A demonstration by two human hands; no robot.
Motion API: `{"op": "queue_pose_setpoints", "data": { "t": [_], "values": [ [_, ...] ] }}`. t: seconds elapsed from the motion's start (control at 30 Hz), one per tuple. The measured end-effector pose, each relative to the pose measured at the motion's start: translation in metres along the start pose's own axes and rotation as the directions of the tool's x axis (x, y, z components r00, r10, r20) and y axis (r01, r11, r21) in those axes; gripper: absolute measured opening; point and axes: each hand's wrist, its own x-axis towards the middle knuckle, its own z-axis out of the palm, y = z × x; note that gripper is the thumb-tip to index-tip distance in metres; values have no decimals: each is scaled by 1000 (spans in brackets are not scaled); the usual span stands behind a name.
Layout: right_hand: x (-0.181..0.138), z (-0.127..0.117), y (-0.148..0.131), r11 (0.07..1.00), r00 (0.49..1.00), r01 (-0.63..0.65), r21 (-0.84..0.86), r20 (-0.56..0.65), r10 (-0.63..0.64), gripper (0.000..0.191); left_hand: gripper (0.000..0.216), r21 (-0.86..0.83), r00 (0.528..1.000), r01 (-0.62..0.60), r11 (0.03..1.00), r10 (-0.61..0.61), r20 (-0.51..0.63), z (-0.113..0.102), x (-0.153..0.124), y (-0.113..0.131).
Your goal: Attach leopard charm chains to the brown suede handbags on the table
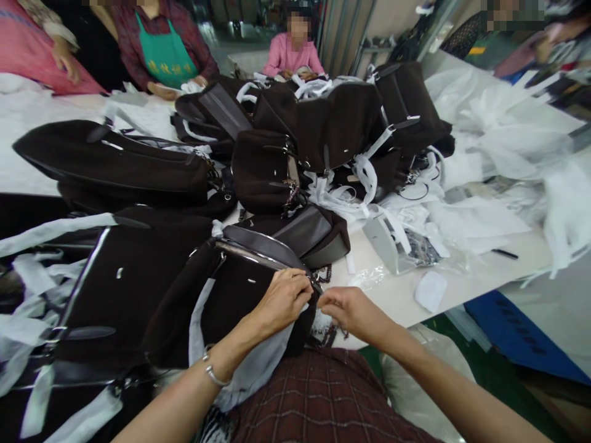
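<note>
A dark brown handbag point(240, 289) lies in front of me at the table's edge, with a silver zipper point(252, 253) along its upper edge. My left hand point(289, 295) is closed at the right end of that zipper, its fingers curled on the bag's corner. Close beside it, my right hand point(346, 311) is closed in a pinch at the same corner. Whatever sits between its fingertips is too small to make out. White wrapping strips point(265, 363) hang over the bag's front, and a dark metal chain point(329, 335) shows below my right hand.
Several more dark brown bags point(341, 117) are piled ahead, and another bag point(124, 277) lies at left. White wrapping point(498, 117) and clear plastic point(369, 277) cover the right side. A black pen-like stick point(505, 253) lies there. Across the table sit co-workers, one in a green apron point(166, 52).
</note>
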Motion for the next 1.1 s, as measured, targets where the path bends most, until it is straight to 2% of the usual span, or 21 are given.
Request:
{"op": "queue_pose_setpoints", "data": {
  "t": [0.1,0.23,0.37,0.47,0.53,0.63,0.7,0.73,0.8,0.97,1.1],
  "values": [
    [-9,-14,-3,987,998,53,-152,50,-46,19,18,-108,1000,-11,994,14,25,3,-4,0],
    [-21,-24,-8,984,994,-47,-173,91,63,15,19,-155,1000,13,988,-9,29,1,-8,3],
    [-21,-27,-14,989,990,-138,-44,34,140,10,19,-232,997,61,971,-68,-24,0,-8,4],
    [-11,-18,-14,973,992,-88,214,-65,104,8,19,-304,993,87,949,-107,-51,1,-5,2],
    [-3,-4,-13,888,988,-49,456,-106,109,14,20,-351,989,96,931,-129,-71,0,-3,-1],
    [8,20,-11,612,978,-51,789,-86,192,19,20,-442,977,124,888,-187,-102,-2,-1,-5],
    [12,32,-13,435,971,-55,899,-54,234,24,20,-497,968,138,857,-223,-114,-4,-2,-7],
    [14,36,-14,379,968,-56,924,-43,247,27,20,-513,965,141,846,-233,-118,-5,-3,-7],
    [16,38,-18,325,964,-53,944,-37,263,29,20,-516,962,148,844,-243,-122,-7,-4,-6],
    [19,31,-18,365,959,-40,930,-67,276,19,20,-444,958,151,883,-241,-153,-9,-7,1],
    [21,33,-11,476,950,18,879,-164,266,22,18,-386,967,95,918,-178,-185,-8,-8,5]
  ]
}}
